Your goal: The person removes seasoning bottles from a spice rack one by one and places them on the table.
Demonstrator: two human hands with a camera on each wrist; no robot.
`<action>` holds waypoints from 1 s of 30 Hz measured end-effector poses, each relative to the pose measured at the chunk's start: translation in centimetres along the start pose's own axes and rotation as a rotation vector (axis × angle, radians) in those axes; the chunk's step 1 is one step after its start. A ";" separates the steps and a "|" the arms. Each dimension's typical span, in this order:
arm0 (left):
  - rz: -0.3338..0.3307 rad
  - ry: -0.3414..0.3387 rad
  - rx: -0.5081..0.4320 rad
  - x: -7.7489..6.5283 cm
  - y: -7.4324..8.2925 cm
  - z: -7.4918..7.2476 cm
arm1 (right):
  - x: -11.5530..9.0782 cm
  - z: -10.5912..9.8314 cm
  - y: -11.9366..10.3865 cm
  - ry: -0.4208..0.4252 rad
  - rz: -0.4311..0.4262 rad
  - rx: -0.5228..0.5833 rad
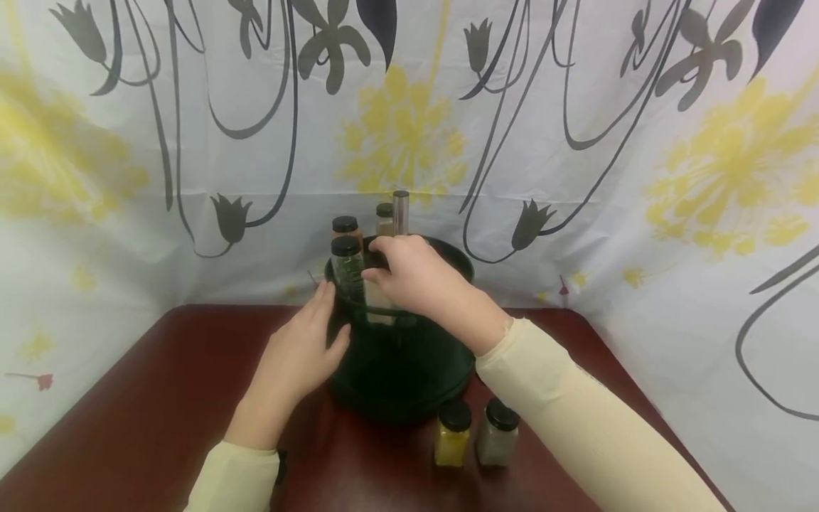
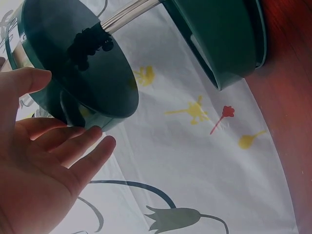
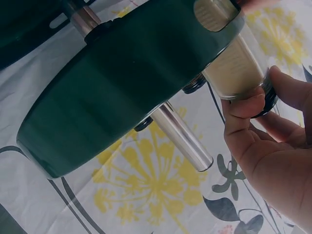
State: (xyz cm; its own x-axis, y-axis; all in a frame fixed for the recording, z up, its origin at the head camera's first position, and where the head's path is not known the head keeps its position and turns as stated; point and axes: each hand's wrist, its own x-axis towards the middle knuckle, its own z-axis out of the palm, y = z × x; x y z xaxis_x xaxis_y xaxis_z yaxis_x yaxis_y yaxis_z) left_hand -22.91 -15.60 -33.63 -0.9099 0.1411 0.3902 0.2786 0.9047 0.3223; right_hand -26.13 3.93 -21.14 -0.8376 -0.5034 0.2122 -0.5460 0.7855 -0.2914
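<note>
My right hand (image 1: 419, 274) grips a spice jar of pale powder (image 3: 236, 70) around its black lid end. The jar stands within the front of the upper tier (image 3: 112, 87) of a dark green two-tier rack, low behind its rim. At the upper tier's left side is my left hand (image 1: 296, 355), fingers mostly straight, fingertips touching the tray's outer edge (image 2: 129, 100). Beside the held jar stands a jar of green herbs (image 1: 348, 270). Behind it are an orange-toned jar (image 1: 345, 226) and another black-lidded jar (image 1: 384, 222).
A metal post (image 1: 401, 213) rises through the rack's middle. The lower tier (image 1: 397, 387) rests on the dark red table (image 1: 211, 384). In front stand a yellow jar (image 1: 452, 442) and a greyish jar (image 1: 497, 439). A patterned cloth (image 1: 409, 92) hangs behind and along both sides.
</note>
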 end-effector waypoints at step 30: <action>-0.022 -0.022 -0.001 0.3 0.1 -0.2 | -2.1 -3.3 0.5 0.110 -0.006 0.099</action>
State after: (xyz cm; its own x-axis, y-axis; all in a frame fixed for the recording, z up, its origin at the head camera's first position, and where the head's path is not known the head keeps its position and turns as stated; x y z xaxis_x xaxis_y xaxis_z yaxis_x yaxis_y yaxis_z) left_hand -23.13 -15.53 -33.33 -0.9224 0.1301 0.3637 0.2588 0.9072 0.3317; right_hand -24.61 6.55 -18.60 -0.8299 -0.4612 0.3141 -0.5550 0.7403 -0.3794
